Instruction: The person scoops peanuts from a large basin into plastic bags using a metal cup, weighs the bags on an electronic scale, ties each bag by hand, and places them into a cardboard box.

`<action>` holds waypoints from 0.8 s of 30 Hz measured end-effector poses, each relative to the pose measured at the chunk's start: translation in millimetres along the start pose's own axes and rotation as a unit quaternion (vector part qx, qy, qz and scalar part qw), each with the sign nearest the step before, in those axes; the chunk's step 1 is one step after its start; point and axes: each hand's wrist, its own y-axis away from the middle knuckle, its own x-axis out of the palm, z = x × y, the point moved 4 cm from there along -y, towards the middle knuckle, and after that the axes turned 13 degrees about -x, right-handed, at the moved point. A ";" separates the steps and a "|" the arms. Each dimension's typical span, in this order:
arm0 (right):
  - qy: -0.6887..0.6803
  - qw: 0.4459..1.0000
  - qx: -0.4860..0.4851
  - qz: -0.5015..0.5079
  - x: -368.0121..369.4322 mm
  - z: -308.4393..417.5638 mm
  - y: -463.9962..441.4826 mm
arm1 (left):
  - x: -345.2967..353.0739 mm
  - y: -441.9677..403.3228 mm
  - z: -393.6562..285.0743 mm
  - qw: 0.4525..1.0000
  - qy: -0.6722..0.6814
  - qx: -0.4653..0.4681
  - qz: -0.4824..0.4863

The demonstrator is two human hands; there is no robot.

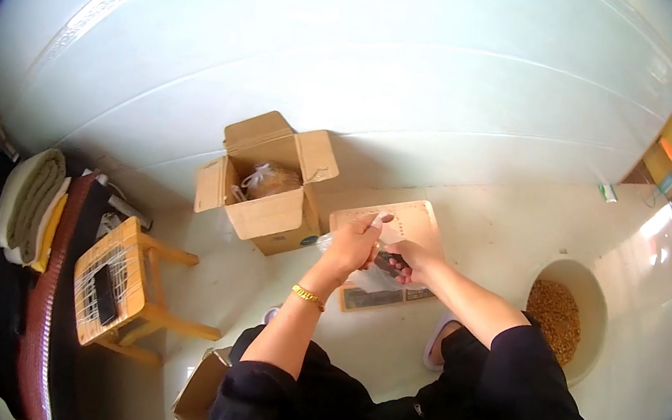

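In the head view my left hand [355, 243] is closed on a clear plastic bag [377, 281], which hangs partly below my hands. Close beside it, my right hand [411, 263] grips a small dark object [387, 261] whose kind I cannot make out. Both hands are over a flat cardboard piece [421, 219] on the floor. Just left of my hands stands an open cardboard box [265, 221] with its flaps spread. Inside that box lies a clear plastic bag with brownish contents [273, 180].
A pale tub [593, 331] of golden-brown pieces [555, 317] is on the right. On the left, a wooden stool [140, 268] bears a dark phone-like object [106, 295]. Another cardboard box [197, 394] is near my legs. A tiled wall [424, 84] rises behind.
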 end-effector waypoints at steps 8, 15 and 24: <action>0.266 0.950 -0.147 -0.077 -37.0 32.7 -80.0 | -37.4 -78.6 42.4 0.988 -0.017 -0.136 -0.065; 0.538 0.809 -0.212 -0.106 -55.5 45.7 -102.7 | -16.4 -122.1 85.1 0.990 0.007 -0.140 -0.011; 0.609 0.758 -0.185 -0.143 -50.3 23.4 -116.5 | -14.3 -118.1 70.2 0.990 0.022 -0.138 0.016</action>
